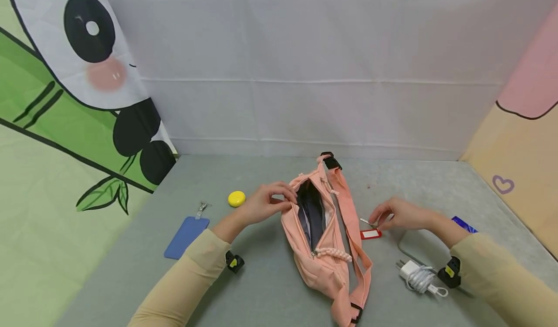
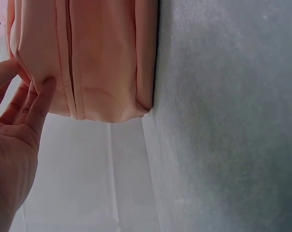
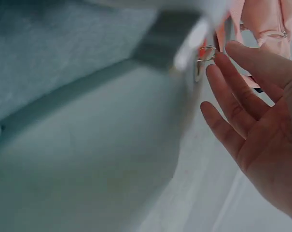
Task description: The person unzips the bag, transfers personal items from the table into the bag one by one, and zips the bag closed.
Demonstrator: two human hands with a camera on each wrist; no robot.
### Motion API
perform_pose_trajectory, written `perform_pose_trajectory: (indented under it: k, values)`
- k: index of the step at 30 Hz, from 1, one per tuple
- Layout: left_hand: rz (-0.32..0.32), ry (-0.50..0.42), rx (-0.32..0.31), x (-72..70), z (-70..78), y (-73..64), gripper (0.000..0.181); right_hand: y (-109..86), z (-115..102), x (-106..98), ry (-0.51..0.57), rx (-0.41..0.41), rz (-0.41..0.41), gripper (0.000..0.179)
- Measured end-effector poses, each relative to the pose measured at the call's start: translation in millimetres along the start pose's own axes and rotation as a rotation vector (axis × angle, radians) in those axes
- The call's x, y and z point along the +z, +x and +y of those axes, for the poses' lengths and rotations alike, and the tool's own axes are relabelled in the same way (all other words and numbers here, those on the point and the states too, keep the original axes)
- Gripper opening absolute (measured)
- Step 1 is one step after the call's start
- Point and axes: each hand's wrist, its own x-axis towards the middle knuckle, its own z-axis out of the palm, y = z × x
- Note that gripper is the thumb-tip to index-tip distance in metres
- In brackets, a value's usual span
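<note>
Head view has the left hand point(image 1: 266, 203) pinching the left edge of the mouth of a pink waist bag point(image 1: 301, 252), thumb and fingers together on the cloth; the bag lies just to the right of that pinch, unzipped, its dark lining showing. Across the bag's strap point(image 1: 346, 206) from that pinch, the right hand point(image 1: 401, 213) is down at a small silver key point(image 1: 368, 223), with a red-framed tag point(image 1: 371, 234) lying just below its fingertips. Right wrist view is partly blurred: a metal ring point(image 3: 207, 54) shows right at the fingertips, but I cannot tell whether thumb and finger are clamped on it or merely beside it. My reading is that the step in hand is picking up the tagged key while the other hand spreads the bag. The next move would then call for a sure pinch on ring or key, a lift over the strap, and a release above the mouth, with the left pinch kept firm so the edge does not fold inward. Nearer the wearer than the right hand lies a white charger point(image 1: 420, 277) with its cord coiled; left of the left hand are a yellow round case point(image 1: 237, 198), close by, and a blue badge holder point(image 1: 187, 237), farther off.
</note>
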Motion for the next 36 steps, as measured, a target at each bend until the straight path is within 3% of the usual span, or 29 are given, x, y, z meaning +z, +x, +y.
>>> perform_pose_trajectory:
  k: [4, 15, 23, 28, 33, 36]
  values:
    - [0.005, 0.002, 0.013, 0.7, -0.7, -0.6, 0.014, 2.3, 11.3, 2.1, 0.011, -0.033, -0.002, 0.017]
    - [0.005, 0.009, -0.008, 1.1, 2.1, -0.3, 0.014, 1.9, 22.6, 7.3, 0.038, 0.034, 0.051, 0.01]
    - [0.008, 0.009, -0.003, 1.6, 0.2, -0.5, 0.014, 0.5, 25.4, 5.1, 0.015, -0.044, 0.074, 0.005]
    - [0.017, 0.009, -0.006, 3.1, 1.7, -2.1, 0.013, 1.3, 20.0, -2.4, -0.002, -0.055, 0.094, 0.005]
    - [0.027, 0.014, -0.003, 6.2, 6.2, -1.2, 0.014, 0.9, 4.1, -15.4, -0.03, -0.056, 0.169, 0.005]
    - [0.027, 0.017, 0.005, 6.9, 17.8, -0.4, 0.014, 1.6, -11.2, -25.7, -0.053, 0.003, 0.226, 0.006]
